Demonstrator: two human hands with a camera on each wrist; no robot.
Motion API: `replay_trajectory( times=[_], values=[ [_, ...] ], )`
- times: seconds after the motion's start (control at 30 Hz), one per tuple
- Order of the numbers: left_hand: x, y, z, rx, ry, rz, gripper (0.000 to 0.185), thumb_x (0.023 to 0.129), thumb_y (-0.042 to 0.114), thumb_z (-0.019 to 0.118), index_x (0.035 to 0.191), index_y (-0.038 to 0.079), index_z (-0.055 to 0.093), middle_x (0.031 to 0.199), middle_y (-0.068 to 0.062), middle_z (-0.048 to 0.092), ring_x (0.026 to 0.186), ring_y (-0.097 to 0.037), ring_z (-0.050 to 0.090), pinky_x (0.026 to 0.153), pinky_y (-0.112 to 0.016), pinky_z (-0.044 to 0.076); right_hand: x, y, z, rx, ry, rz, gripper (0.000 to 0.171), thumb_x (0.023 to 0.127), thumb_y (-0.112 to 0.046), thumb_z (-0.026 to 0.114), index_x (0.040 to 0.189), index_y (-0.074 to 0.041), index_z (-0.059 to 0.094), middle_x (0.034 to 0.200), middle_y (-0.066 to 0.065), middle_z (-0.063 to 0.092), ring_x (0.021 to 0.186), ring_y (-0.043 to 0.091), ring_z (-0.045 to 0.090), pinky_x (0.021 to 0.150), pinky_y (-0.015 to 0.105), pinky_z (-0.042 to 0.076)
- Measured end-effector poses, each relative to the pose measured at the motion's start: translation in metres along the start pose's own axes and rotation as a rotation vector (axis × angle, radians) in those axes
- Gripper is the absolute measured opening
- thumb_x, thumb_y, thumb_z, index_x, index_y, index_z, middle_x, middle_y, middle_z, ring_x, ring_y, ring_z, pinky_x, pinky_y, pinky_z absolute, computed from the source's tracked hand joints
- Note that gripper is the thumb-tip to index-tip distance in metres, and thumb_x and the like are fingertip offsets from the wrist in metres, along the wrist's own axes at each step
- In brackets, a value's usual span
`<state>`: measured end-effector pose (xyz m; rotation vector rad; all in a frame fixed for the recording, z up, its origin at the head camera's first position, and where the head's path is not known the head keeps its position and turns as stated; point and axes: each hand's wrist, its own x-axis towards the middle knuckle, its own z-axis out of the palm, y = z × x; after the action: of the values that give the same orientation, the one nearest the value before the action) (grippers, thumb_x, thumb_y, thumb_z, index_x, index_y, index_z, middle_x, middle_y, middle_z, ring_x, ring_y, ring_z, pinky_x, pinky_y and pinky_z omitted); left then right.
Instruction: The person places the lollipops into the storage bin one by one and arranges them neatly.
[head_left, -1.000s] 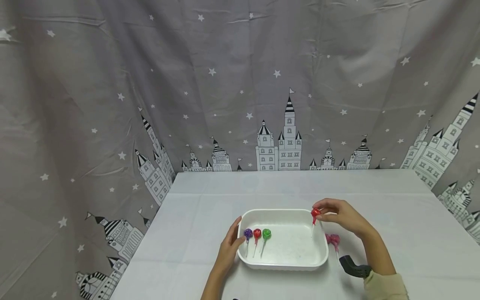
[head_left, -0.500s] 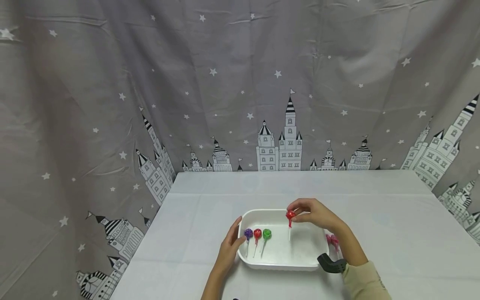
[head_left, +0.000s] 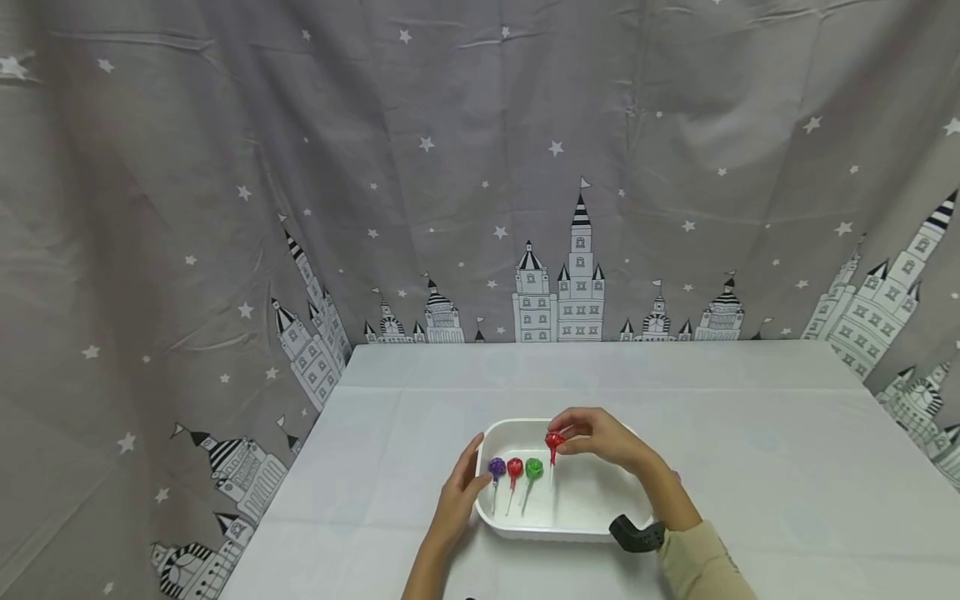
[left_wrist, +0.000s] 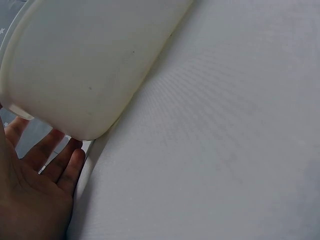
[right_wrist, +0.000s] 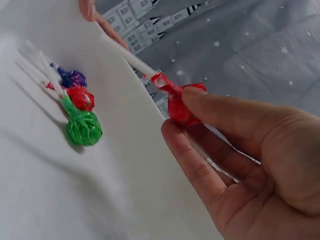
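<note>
While a creased grey curtain [head_left: 450,192] hangs beyond the smooth white table [head_left: 412,400], a round-cornered tray [head_left: 600,507] sits near, its left rim gripped by the left hand [head_left: 456,492], fingers slightly spread. Over the tray's middle, the right hand [head_left: 603,439] pinches a crinkly-wrapped red lollipop [right_wrist: 182,110], thumb against fingertips, right of purple [head_left: 497,467], red [head_left: 514,467] and green lollipops [head_left: 533,468].

Right arm's got a beige sleeve [head_left: 697,560], kinda creased, with a small dark marking down one side that's too tiny to read. Right where it ends there's a chunky black wrist mount [head_left: 636,534], bent like an elbow pipe. Left forearm [head_left: 429,567], left hand [head_left: 457,492] and right hand [head_left: 598,435] are just bare.
</note>
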<state>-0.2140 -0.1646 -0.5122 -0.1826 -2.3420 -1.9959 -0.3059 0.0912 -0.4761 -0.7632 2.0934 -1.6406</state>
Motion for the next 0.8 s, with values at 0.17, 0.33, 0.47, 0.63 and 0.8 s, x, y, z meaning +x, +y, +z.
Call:
replay_trajectory(
  times=[0.17,0.33,0.47,0.63,0.8],
  values=[
    [0.0,0.0,0.0,-0.004,-0.006,0.004,0.058,0.091,0.005,0.052,0.144,0.008,0.03,0.148,-0.017,0.026,0.134,-0.033,0.025,0.11,-0.041,0.02,0.002,0.006,0.002,-0.001,-0.016,0.027,0.034,0.079,-0.01,0.071,0.11,-0.002,0.062,0.104,0.011,0.065,0.097,0.023,0.061,0.085,0.034,0.051],
    [0.0,0.0,0.0,0.001,-0.004,0.006,0.058,0.091,0.005,0.052,0.144,0.008,0.03,0.147,-0.017,0.027,0.133,-0.034,0.026,0.109,-0.043,0.02,0.003,0.012,0.004,-0.053,-0.038,0.02,0.032,0.078,-0.008,0.07,0.108,-0.002,0.062,0.104,0.009,0.064,0.097,0.024,0.061,0.089,0.037,0.048],
    [0.0,0.001,0.0,0.012,0.004,0.001,0.058,0.091,0.005,0.053,0.144,0.009,0.031,0.146,-0.017,0.028,0.133,-0.034,0.027,0.109,-0.043,0.021,0.005,0.017,0.006,-0.094,-0.074,0.019,0.028,0.077,-0.004,0.07,0.105,-0.002,0.064,0.101,0.009,0.065,0.093,0.023,0.062,0.085,0.03,0.05],
    [-0.001,0.001,0.0,0.022,0.002,-0.008,0.058,0.091,0.005,0.053,0.144,0.009,0.031,0.146,-0.017,0.028,0.133,-0.034,0.028,0.109,-0.043,0.022,0.006,0.022,0.008,-0.144,-0.09,0.025,0.027,0.075,0.001,0.071,0.1,0.0,0.064,0.098,0.009,0.065,0.089,0.023,0.063,0.077,0.024,0.052],
    [-0.001,0.001,0.0,0.014,0.004,-0.007,0.058,0.091,0.006,0.053,0.144,0.009,0.03,0.147,-0.017,0.027,0.133,-0.035,0.027,0.109,-0.044,0.021,0.007,0.024,0.009,-0.168,-0.079,0.022,0.026,0.074,0.004,0.071,0.098,0.0,0.064,0.095,0.008,0.065,0.088,0.023,0.063,0.076,0.026,0.053]
  ],
)
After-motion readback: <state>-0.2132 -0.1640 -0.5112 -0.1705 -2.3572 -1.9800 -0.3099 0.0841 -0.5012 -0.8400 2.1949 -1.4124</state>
